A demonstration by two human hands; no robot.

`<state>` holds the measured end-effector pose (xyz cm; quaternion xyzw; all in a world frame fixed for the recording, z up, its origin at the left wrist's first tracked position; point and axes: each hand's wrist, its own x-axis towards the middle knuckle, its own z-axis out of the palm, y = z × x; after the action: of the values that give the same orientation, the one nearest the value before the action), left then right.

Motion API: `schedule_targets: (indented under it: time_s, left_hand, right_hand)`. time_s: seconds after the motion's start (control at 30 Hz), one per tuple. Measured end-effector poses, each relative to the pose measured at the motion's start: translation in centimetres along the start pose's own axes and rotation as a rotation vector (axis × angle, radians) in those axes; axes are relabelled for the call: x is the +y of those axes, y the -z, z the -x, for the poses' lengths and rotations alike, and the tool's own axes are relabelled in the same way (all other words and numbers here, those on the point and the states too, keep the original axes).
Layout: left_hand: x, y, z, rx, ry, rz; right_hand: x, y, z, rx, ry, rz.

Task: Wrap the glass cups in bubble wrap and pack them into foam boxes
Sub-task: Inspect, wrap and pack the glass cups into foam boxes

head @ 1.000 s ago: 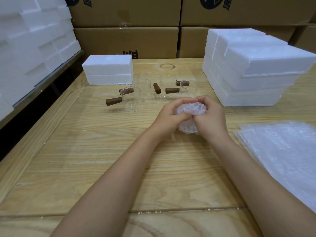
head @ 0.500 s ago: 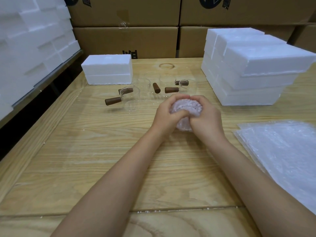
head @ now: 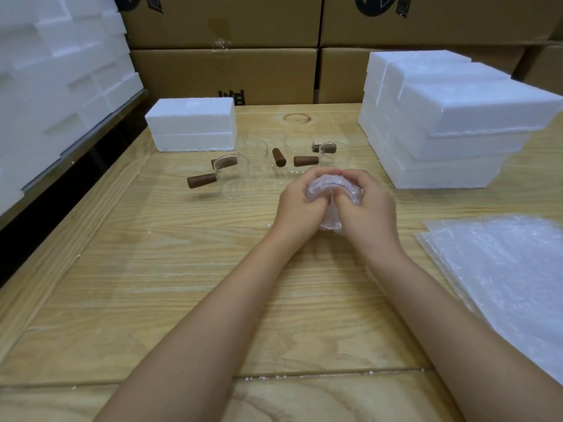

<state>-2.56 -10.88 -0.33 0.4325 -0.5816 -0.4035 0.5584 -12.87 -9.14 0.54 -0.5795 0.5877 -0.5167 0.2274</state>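
Surface: pale wooden table [head: 152,269] of broad planks with strong grain, a seam across the near end, white foam crumbs scattered along it, and a faint ring stain at the far middle. Room: storage space; brown cardboard cartons [head: 225,71] stacked along the far wall, carrying dark printed marks cut off at the frame edge, not readable. A wall of white foam blocks [head: 54,71] stands to the left.

Held item: bubble-wrapped cup [head: 333,193], a rounded bundle of clear, pebbled plastic film, glass dimly visible at its lower end. Left hand [head: 300,208] and right hand [head: 365,211] both clamp it just above the table, fingers curled closed over the top and thumbs pressed into the wrap, the two hands touching.

Beyond the fingertips: cluster of clear glass cups [head: 234,181], cylindrical, thin-walled, each with a stubby brown wooden side handle [head: 201,180]; exact count unclear, since the glass blurs together. The nearest stands just left of the left hand's fingers.

Farther beyond, to the left: single foam box [head: 192,124], white, rectangular, grainy expanded foam, lid seam around the middle, closed.

Right of the right hand's fingers, and beyond: stack of foam boxes [head: 451,123], same material, several rows and layers.

Near right, behind the right wrist: bubble wrap sheets [head: 502,284], flat overlapping pile, translucent and glossy, running off the frame edge.
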Motion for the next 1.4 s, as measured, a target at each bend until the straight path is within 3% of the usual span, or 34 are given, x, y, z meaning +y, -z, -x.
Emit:
schedule_targets:
  time_s: [0.17, 0.43, 0.6, 0.7, 0.8, 0.9, 0.97, 1.13, 1.4]
  left_hand:
    - [0.0, -0.1, 0.3, -0.088, -0.010, -0.030]
    - [-0.1, 0.7, -0.4, 0.214, 0.128, -0.071]
    - [0.1, 2.1, -0.8, 0.310, 0.249, 0.025]
    - [0.4, 2.8, -0.7, 0.200, 0.306, 0.189]
    - [0.3, 3.9, -0.6, -0.063, 0.209, 0.242]
    - [-0.5, 5.3, -0.8, -0.196, 0.064, -0.035]
    - [-1.1, 5.6, -0.9, -0.149, -0.012, -0.195]
    - [-2.0, 5.5, -1.3, -0.003, -0.017, -0.290]
    - [-3.0, 5.0, -1.8, 0.028, 0.050, -0.577]
  right_hand:
    - [0.3, 0.6, -0.4, 0.051, -0.022, -0.014]
    - [-0.1, 1.1, -0.3, -0.270, 0.097, 0.043]
    - [0.5, 1.5, -0.3, -0.327, 0.115, 0.006]
    - [0.6, 1.1, -0.5, -0.244, 0.044, -0.162]
    - [0.6, 1.1, -1.0, -0.153, -0.053, -0.327]
    - [0.8, 1.1, -1.5, -0.127, -0.131, -0.451]
    - [1.0, 1.0, -1.6, -0.126, -0.172, -0.509]
    - [1.3, 0.5, -1.7, -0.106, -0.252, -0.752]
    - [2.5, -0.5, -2.0, -0.114, -0.276, -0.618]
